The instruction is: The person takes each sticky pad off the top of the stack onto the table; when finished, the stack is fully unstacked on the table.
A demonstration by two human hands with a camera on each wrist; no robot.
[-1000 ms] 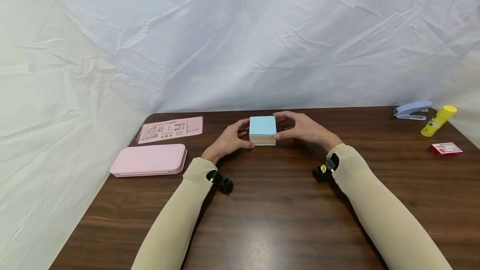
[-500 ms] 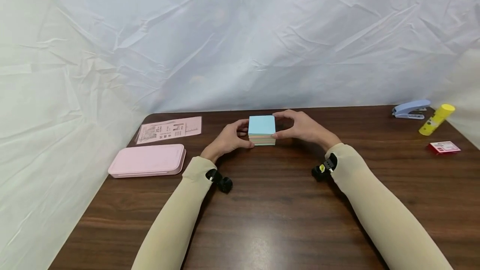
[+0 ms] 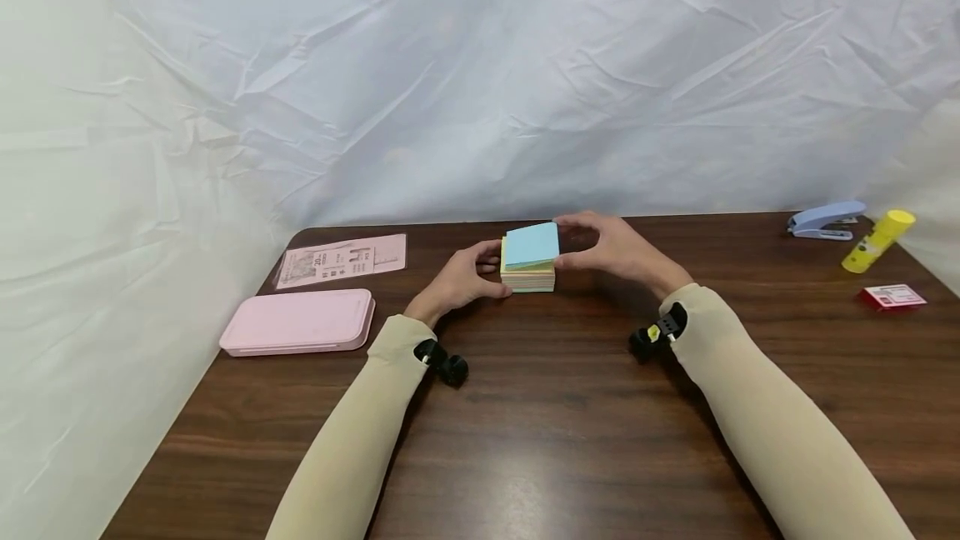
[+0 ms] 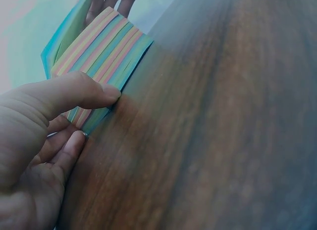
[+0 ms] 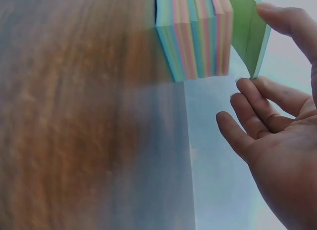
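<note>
The note block (image 3: 528, 272) sits mid-table (image 3: 570, 423). The left hand (image 3: 461, 277) pinches its side to steady it; the right hand (image 3: 615, 247) pinches the top sheets (image 3: 532, 244), tilted up. The lifting step seems underway; next needs clean separation.

The pink printed sheet (image 3: 341, 259) carries print (too small to read), as does the red card (image 3: 892, 297).

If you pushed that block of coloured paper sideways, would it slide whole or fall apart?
The square multicoloured paper block would probably shear into layers: its top blue sheets are lifting free under the right hand. It likely slides easily on the smooth wooden table, hence the steadying left hand.
</note>
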